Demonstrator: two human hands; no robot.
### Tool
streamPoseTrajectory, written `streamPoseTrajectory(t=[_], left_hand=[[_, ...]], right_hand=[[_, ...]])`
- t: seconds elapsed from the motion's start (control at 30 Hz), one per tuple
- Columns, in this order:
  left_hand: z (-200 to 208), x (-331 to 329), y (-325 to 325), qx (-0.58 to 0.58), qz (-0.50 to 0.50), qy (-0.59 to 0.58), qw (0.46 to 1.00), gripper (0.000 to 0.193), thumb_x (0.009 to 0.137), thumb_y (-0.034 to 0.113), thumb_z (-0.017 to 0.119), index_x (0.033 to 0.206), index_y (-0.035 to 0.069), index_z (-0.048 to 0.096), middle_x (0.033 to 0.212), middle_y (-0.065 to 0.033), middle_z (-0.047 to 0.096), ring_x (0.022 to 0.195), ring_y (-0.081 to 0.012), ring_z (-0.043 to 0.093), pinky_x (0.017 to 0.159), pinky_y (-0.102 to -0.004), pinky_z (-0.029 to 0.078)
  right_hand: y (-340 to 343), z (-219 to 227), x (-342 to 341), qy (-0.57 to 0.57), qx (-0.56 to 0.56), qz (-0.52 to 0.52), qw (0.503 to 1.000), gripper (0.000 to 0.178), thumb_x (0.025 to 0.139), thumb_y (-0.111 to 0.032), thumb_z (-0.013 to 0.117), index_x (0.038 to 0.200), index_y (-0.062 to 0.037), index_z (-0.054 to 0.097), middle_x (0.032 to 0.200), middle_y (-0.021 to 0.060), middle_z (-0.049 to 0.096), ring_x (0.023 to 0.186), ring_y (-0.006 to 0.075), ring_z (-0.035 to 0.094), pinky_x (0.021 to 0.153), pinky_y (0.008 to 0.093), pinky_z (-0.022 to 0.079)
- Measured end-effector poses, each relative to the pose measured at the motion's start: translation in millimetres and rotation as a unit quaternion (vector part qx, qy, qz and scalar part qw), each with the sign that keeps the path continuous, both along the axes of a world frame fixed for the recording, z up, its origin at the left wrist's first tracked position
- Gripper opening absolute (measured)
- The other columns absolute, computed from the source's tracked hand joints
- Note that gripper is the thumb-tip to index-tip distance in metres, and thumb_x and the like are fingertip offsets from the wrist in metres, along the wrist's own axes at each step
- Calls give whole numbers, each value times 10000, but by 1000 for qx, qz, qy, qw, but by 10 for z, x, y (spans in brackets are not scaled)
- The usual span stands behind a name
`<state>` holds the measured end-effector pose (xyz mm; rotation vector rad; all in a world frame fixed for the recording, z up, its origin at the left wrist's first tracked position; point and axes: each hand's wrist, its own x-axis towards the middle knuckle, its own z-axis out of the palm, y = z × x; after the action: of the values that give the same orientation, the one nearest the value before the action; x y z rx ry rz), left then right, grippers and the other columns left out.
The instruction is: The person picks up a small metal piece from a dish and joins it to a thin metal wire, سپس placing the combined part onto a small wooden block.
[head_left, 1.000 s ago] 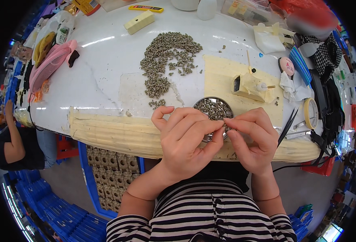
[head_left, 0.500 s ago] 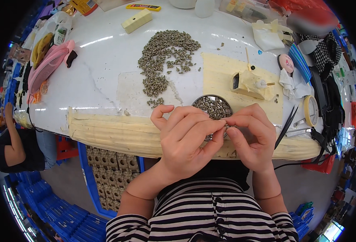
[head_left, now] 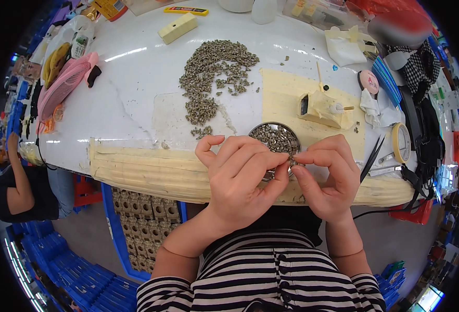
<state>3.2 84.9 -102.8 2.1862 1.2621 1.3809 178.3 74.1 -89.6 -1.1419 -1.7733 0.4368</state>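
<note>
I see a white worktable [head_left: 136, 104] with a glossy top reflecting overhead light; its near edge is wrapped in cream padding [head_left: 146, 171]; below it, a grey floor [head_left: 78, 234]; blue plastic crates [head_left: 47, 255] stack at lower left; a blue tray of compartmented brown cells [head_left: 146, 208] sits under the table; another person [head_left: 16, 192] sits at far left; clutter crowds the right rim, blurred.

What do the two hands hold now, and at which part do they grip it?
The left hand and right hand pinch one small grey part between their fingertips, above the round dish. Which part is gripped cannot be told.
</note>
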Motion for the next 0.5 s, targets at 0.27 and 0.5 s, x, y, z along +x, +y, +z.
streamPoseTrajectory(t=[0.27, 0.5], left_hand=[[-10, 0, -2, 7, 5, -10, 1000, 207, 663, 52, 813, 836, 114, 719, 791, -3, 672, 796, -169, 633, 906, -353, 317], [-14, -10, -9, 8, -2, -10, 1000, 210, 660, 46, 811, 835, 118, 721, 785, 2, 667, 795, -167, 629, 909, -354, 318]], right_hand=[[14, -9, -6, -14, -2, 0, 1000, 224, 693, 7, 798, 902, -52, 740, 827, 67, 658, 720, 219, 574, 644, 315, 439], [26, -10, -15, -10, -35, 18, 999, 175, 745, -25, 777, 910, -30, 720, 842, 93, 653, 749, 237, 577, 662, 322, 449]])
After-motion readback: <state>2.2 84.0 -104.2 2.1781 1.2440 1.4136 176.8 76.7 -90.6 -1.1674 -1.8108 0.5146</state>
